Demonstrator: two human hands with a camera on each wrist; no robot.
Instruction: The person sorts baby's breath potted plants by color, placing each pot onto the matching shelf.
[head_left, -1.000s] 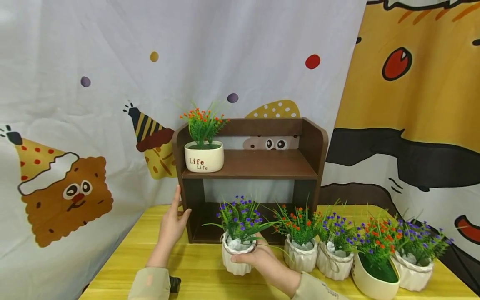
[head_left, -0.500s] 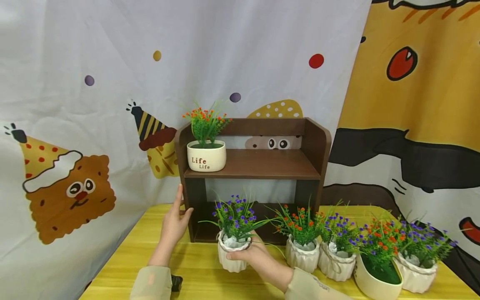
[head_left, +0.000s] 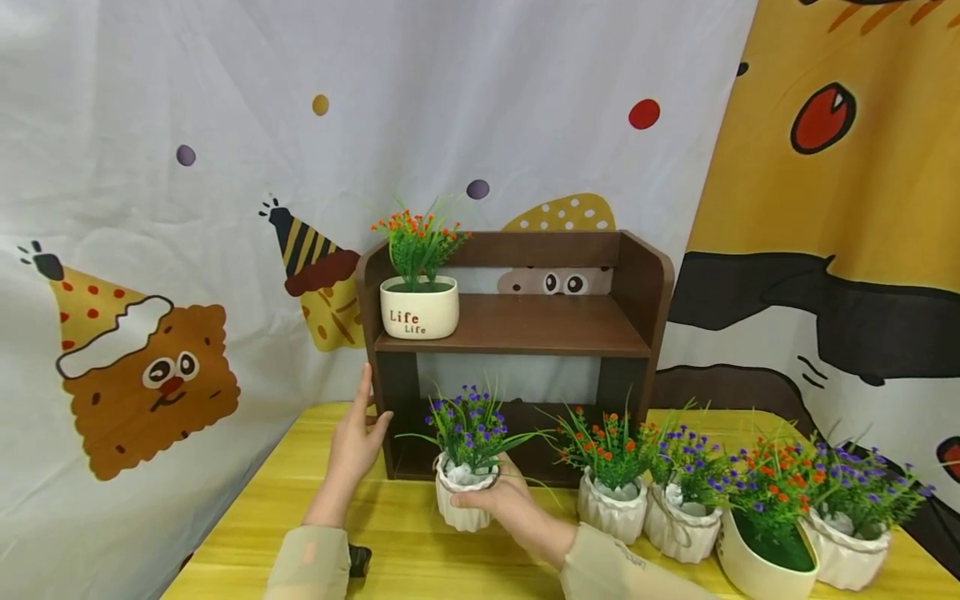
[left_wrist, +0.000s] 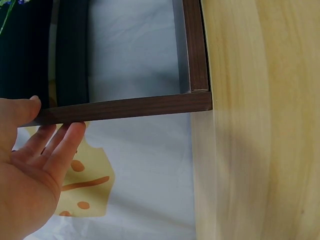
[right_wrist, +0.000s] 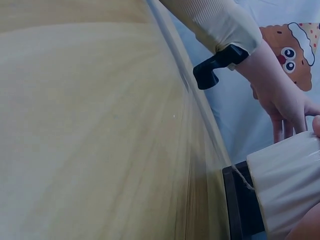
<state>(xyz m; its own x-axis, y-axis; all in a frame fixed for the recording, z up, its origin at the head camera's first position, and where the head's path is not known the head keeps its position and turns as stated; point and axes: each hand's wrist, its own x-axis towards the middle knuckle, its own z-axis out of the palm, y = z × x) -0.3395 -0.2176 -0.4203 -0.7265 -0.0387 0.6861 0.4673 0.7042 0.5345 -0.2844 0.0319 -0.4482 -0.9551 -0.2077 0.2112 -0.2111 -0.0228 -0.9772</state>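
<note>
A dark brown two-tier shelf stands on the table. My left hand touches its left side panel with extended fingers; in the left wrist view, the thumb and fingertips of that hand lie on either side of the panel's edge. My right hand grips a white ribbed pot of purple flowers, upright before the lower compartment. In the right wrist view the pot is close by, fingers partly out of frame. A cream "Life" pot with orange-red flowers sits at the upper tier's left.
Several potted flowers line the table's right side: a white pot with orange-red flowers, one with purple flowers, a cream oval pot and another white pot. A printed curtain hangs behind.
My right hand has carried the purple-flowered pot a little left relative to the shelf. My left hand stays at the side panel. The head view has shifted slightly.
</note>
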